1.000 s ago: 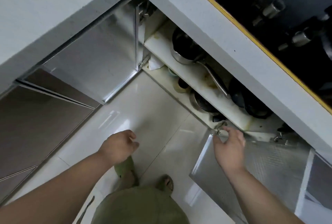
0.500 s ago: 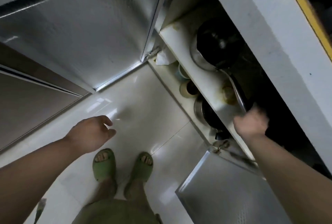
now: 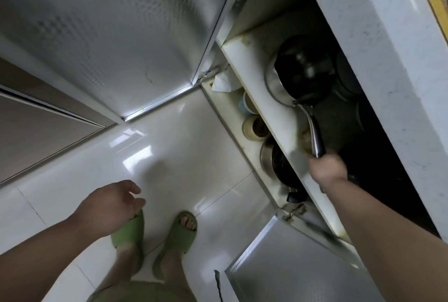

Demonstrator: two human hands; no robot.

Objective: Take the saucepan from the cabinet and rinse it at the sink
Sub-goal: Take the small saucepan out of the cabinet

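The open cabinet (image 3: 286,117) holds a round steel saucepan (image 3: 283,83) with a dark lid on its upper white shelf, toward the far end; below sit two cups (image 3: 254,127) and another metal pot (image 3: 274,163). The right hand (image 3: 327,171) is curled around the end of the saucepan's long curved handle. The left hand (image 3: 114,207) hangs loosely spread, empty, above glossy white floor tiles (image 3: 169,156).

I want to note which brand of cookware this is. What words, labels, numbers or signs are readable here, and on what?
None can be read.
Saucepan and its handle: no marking visible.
Cabinet doors: embossed pattern only, no text.
Cups on the lower shelf: no legible print.
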